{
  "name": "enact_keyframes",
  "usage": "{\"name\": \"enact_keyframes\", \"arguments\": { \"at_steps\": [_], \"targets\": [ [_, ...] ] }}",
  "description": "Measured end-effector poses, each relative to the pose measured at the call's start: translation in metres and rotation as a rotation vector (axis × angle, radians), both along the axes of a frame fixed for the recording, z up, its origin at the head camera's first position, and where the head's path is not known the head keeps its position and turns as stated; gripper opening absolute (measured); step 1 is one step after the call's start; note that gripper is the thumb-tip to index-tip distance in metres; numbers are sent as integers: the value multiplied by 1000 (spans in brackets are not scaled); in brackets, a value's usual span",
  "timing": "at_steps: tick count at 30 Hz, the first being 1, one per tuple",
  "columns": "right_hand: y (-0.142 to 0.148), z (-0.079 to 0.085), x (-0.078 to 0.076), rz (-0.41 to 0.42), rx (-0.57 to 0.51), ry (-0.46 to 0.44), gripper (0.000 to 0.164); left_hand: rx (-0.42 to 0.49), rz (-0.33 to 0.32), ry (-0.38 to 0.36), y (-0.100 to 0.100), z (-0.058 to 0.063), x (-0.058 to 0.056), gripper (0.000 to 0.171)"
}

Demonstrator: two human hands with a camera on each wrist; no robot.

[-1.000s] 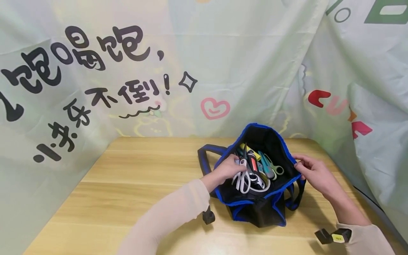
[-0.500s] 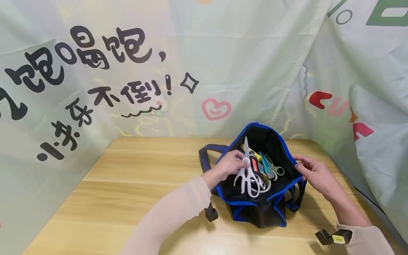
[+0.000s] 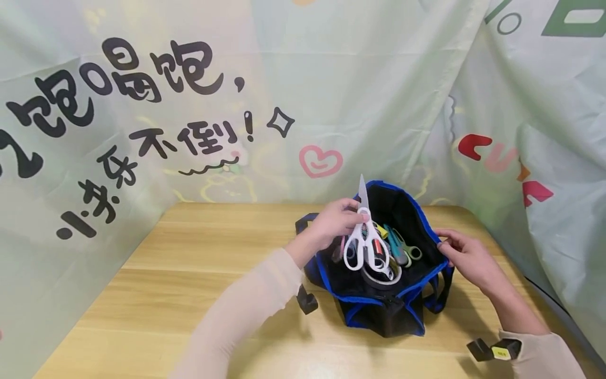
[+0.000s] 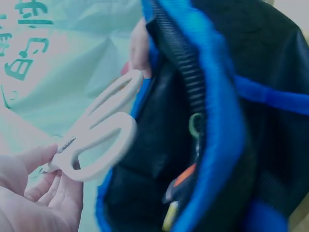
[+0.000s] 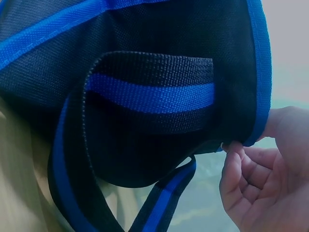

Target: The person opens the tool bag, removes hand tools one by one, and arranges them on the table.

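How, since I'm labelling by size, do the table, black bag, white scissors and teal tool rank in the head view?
1. Table
2. Black bag
3. White scissors, held up, so nearness may enlarge them
4. Teal tool

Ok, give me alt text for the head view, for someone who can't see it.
A person's left hand holds white-handled scissors, blades up, over an open black bag of tools, while the right hand grips the bag's blue rim. The bag is on a wooden table before a pale printed cloth.
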State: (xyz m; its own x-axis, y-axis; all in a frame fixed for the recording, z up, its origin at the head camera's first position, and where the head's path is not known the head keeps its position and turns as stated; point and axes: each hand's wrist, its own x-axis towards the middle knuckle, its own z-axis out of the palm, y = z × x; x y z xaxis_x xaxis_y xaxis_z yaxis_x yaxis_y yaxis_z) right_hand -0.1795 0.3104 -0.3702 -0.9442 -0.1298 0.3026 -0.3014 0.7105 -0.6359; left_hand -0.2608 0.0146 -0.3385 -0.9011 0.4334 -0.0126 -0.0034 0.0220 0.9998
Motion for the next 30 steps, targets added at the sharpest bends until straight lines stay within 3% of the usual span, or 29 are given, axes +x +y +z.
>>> {"name": "enact_keyframes", "arguments": {
  "at_steps": [5,11,22,30],
  "targets": [
    [1,2,0,-7,45,19,36,-26,6,54,-23,20,-1,35],
    [0,7,-1,-19,128,52,33,-114,53,96,-63,25,-6,35],
    [8,9,-4,21,44,38,29,-190,156,86,-137,-1,-12,31],
    [9,7,-8,-16,-19,2,26,-223,194,47,-177,-34,-15,36]
  ]
}}
